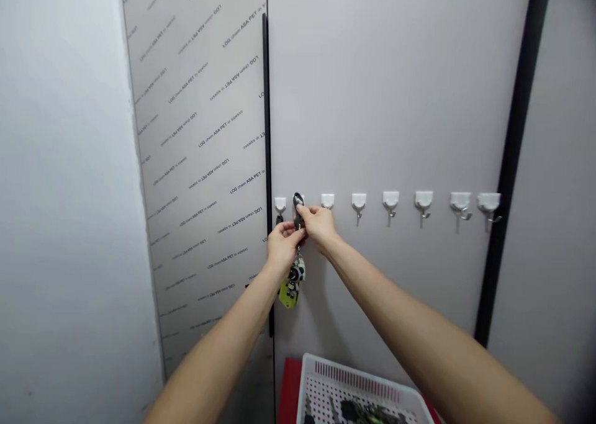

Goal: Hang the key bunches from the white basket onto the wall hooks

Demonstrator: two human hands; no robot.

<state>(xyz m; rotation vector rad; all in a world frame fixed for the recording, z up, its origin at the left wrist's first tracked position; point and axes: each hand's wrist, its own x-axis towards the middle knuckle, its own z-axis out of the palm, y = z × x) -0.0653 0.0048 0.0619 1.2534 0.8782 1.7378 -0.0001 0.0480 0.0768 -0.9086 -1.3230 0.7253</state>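
Note:
A row of several white stick-on hooks (390, 202) runs across a grey panel at chest height. My right hand (317, 224) pinches a black carabiner clip (298, 203) at the second hook from the left. My left hand (282, 245) is closed just below it, holding the same keychain, whose yellow-green charm (291, 285) dangles under my fingers. The hook behind the clip is hidden. The leftmost hook (280, 205) carries something small and dark.
A white perforated basket (316, 380) with dark items inside stands below on a red surface (289, 392). A film-covered panel (200, 163) with printed text stands to the left, next to a white wall. A black vertical strip (512, 151) borders the panel on the right.

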